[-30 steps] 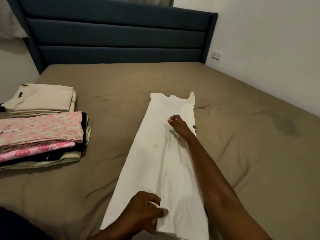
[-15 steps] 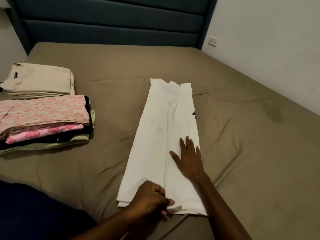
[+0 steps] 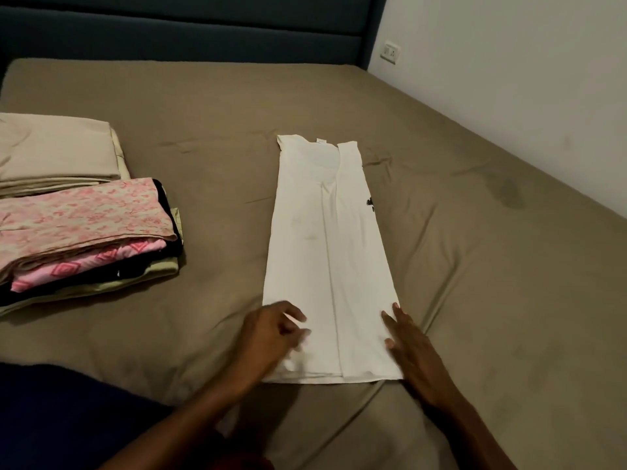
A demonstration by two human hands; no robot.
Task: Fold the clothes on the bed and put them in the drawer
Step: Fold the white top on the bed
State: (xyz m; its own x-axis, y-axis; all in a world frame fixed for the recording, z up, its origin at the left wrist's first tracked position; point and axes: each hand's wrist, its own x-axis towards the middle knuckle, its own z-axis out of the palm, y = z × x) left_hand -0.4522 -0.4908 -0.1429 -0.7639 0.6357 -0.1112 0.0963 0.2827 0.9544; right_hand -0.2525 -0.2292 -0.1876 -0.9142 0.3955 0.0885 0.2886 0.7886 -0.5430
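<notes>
Logo [image 3: 369, 204] black, unreadable, on white shirt [image 3: 325, 252], bed [image 3: 475, 300]

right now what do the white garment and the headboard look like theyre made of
White garment: thin, matte, soft fabric, maybe cotton knit; it lies flat with soft fold lines. Headboard: dark blue padded upholstery, seemingly matte fabric; horizontal channels show, but the weave is too dim to tell.
</notes>
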